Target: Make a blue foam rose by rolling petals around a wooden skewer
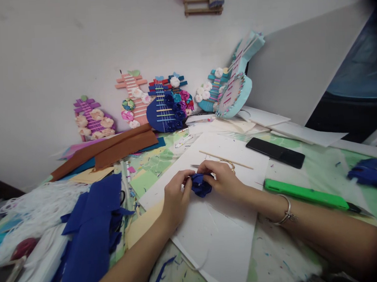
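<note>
A dark blue paper flower [201, 185] with ruffled petals is pinched between both hands, over a white board [219, 240]. My left hand [177, 192] grips its left edge with thumb and fingers. From the right, my right hand [224, 179] holds the petals between thumb and forefinger. Scissors with gold handles [231, 166] lie just behind my right hand, which hides part of them. Beyond them a thin wooden stick [240, 164] rests on the board.
A green utility knife [305, 193] lies right, its blade tip bare, near a black phone [275, 152]. Blue crepe paper [89, 234] and white yarn [36, 203] cover the left. Decorated paper guitars [160, 111] lean against the wall. Blue scraps [372, 174] sit far right.
</note>
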Available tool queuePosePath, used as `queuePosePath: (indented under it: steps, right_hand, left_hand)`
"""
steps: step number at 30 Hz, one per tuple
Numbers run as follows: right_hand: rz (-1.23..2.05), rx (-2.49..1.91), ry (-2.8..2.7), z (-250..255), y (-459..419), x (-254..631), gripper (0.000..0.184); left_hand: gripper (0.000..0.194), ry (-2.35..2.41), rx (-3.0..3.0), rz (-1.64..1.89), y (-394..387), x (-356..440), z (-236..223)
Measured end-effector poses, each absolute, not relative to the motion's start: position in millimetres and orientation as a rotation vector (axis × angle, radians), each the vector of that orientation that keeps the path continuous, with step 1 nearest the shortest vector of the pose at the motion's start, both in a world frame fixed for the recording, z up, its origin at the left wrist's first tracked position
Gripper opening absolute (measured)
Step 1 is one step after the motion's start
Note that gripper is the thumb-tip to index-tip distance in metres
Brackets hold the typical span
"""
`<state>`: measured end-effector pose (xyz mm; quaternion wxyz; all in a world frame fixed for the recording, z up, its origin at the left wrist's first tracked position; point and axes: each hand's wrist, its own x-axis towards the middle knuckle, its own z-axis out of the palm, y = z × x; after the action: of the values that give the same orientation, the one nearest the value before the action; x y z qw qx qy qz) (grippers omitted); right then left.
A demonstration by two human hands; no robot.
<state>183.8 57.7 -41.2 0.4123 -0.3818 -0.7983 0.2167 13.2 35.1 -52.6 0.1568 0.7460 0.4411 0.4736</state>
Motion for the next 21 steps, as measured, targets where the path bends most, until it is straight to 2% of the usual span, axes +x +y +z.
queuePosePath:
  steps: [16,21]
  right_hand:
    - [0.455,-0.920,-2.091,-39.9,54.3,182.8,0.023]
    - [0.435,-0.935,-2.062,-39.9,53.9,183.0,0.019]
  left_hand:
    - [0.012,1.228,2.193,1.373,34.0,13.6,-49.6]
    - [0.021,1.172,2.258,1.366,30.4,13.6,-47.8]
